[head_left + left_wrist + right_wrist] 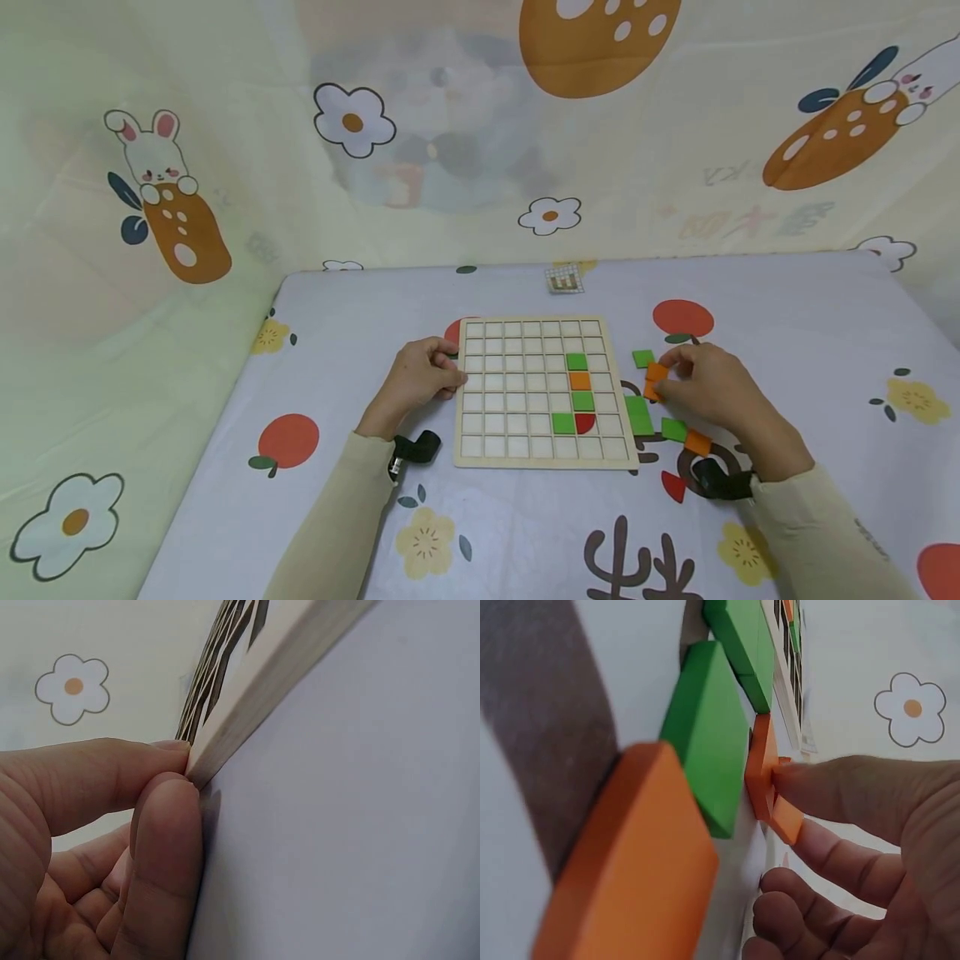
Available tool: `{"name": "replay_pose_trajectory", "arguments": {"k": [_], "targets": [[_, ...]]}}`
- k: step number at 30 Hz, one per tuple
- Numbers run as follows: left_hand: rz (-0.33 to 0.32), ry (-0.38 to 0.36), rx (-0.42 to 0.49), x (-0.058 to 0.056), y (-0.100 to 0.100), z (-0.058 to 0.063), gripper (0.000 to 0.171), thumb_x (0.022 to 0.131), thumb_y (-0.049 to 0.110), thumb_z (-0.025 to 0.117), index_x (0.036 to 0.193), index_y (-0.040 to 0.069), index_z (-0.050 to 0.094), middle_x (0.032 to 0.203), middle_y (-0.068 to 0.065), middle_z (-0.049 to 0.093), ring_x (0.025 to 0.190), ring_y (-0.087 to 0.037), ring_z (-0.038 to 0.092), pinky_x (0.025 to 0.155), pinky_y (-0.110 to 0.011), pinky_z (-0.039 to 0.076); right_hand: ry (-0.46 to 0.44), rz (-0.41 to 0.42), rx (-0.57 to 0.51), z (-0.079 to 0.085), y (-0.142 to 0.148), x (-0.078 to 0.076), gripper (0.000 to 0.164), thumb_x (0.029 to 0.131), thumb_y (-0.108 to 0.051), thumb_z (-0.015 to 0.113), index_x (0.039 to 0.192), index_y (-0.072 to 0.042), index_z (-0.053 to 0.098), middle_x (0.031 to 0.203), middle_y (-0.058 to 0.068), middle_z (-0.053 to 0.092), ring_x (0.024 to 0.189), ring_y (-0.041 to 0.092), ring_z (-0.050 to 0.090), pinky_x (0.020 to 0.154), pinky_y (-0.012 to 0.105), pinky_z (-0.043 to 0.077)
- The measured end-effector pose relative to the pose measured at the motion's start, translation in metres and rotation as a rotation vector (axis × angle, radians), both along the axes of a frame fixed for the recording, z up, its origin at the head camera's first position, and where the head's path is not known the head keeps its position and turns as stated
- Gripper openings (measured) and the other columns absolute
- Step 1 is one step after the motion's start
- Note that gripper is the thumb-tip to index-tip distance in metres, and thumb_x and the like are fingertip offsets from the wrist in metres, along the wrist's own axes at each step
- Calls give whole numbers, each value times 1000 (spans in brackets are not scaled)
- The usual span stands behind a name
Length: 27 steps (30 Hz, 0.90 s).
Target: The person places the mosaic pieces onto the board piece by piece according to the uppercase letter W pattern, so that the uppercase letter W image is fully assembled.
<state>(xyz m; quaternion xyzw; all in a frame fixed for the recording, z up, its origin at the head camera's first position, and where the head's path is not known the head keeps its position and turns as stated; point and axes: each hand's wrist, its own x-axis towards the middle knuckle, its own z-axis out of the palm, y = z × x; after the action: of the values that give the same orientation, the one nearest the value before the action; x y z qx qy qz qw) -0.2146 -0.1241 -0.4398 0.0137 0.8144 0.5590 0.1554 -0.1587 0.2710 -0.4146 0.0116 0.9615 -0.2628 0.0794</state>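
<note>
You are working at a table point(360, 317), with the grid board point(493, 463) lying flat near its middle. The board is looking nearly square; its front edge is facing you, and its side edges are running away toward the table's far edge. Your left hand point(420, 375) is holding the board's left edge, its thumb and index fingertip together at the rim. Your right hand point(703, 382) is pinching an orange tile point(657, 372) beyond the board's right edge; thumb and index finger are clamping it. The tile is sitting tilted, one corner pointing out between the fingertips. A second orange tile point(650, 392) is resting just beside it.

Inside the board, a red quarter piece point(584, 422) is turning its curve toward the near right corner; green and orange squares are forming a line from it toward the far edge.

Room is tightest at the right: a green pair point(640, 416) is lying along the board's right edge, and a loose green tile point(673, 430) is lying just beside it. Wider cloth is extending from the board toward the table's left edge. Behind the board, a printed card point(564, 280) is lying near the table's far edge.
</note>
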Motion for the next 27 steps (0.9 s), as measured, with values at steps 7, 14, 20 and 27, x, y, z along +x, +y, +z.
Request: {"name": "replay_pose_trajectory", "arguments": {"k": [7, 14, 20, 27], "targets": [[3, 6, -8, 1, -1, 0, 42, 87, -1, 80, 125, -3, 65, 87, -8, 66, 65, -14, 66, 59, -23, 57, 37, -21, -62, -1, 2, 0, 20, 93, -20, 73, 103, -3, 71, 92, 11, 67, 91, 30, 56, 69, 33, 45], [-1, 6, 3, 0, 0, 1, 42, 87, -1, 80, 125, -3, 64, 87, -8, 66, 66, -14, 66, 59, -23, 57, 24, -7, -130, -1, 8, -4, 21, 94, -19, 73, 109, -3, 71, 87, 5, 67, 91, 27, 55, 69, 31, 46], [3, -2, -2, 0, 0, 1, 43, 86, -2, 80, 126, -3, 64, 87, -8, 67, 66, -14, 67, 59, -23, 58, 8, 63, -123, 0, 9, -7, 31, 95, -14, 69, 124, -6, 74, 90, 6, 69, 87, 25, 56, 68, 32, 47], [4, -2, -8, -1, 0, -1, 41, 86, -1, 81, 124, -2, 65, 87, -9, 66, 66, -15, 67, 59, -24, 58, 22, 97, -45, -1, 12, -6, 30, 94, -18, 75, 122, -7, 75, 89, 6, 72, 87, 26, 59, 69, 32, 48]]}}
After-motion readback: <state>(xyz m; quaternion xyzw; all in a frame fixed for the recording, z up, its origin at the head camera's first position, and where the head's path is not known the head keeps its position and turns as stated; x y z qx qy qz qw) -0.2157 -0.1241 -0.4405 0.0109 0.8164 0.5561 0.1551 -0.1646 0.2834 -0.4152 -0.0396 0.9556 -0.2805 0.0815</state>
